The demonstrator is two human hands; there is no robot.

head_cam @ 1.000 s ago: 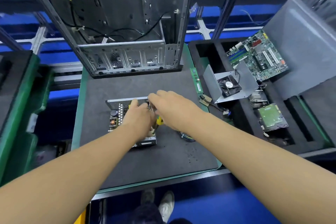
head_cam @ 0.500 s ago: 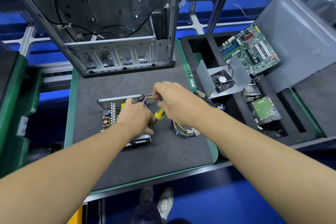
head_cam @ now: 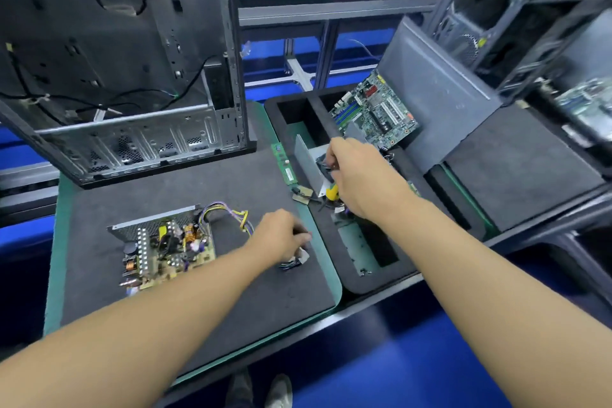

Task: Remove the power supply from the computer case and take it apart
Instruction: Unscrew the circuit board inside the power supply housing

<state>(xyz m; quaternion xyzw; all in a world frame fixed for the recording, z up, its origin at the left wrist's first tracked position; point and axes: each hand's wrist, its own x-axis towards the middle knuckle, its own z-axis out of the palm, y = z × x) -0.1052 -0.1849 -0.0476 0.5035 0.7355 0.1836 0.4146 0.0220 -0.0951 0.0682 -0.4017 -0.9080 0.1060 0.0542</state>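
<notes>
The opened power supply [head_cam: 165, 248] lies on the dark mat [head_cam: 185, 185], its circuit board bare and its coloured wires [head_cam: 228, 212] running off to the right. My left hand [head_cam: 281, 237] grips the wires' loose end with the white connector [head_cam: 299, 258] near the mat's right edge. My right hand [head_cam: 359, 175] holds a yellow-handled screwdriver [head_cam: 332, 191] and is over the foam tray [head_cam: 364, 285], at the grey metal cover with the fan [head_cam: 309, 162]. The empty computer case [head_cam: 116, 76] stands at the back of the mat.
In the tray lie a motherboard [head_cam: 374, 113] and small parts. A green memory stick [head_cam: 284, 166] sits on the tray's left rim. A grey side panel [head_cam: 440, 93] leans at the right, with another case [head_cam: 530, 10] behind it.
My left hand left the power supply and moved right to the wire end. My right hand carried the screwdriver right to the tray. The circuit board is now uncovered.
</notes>
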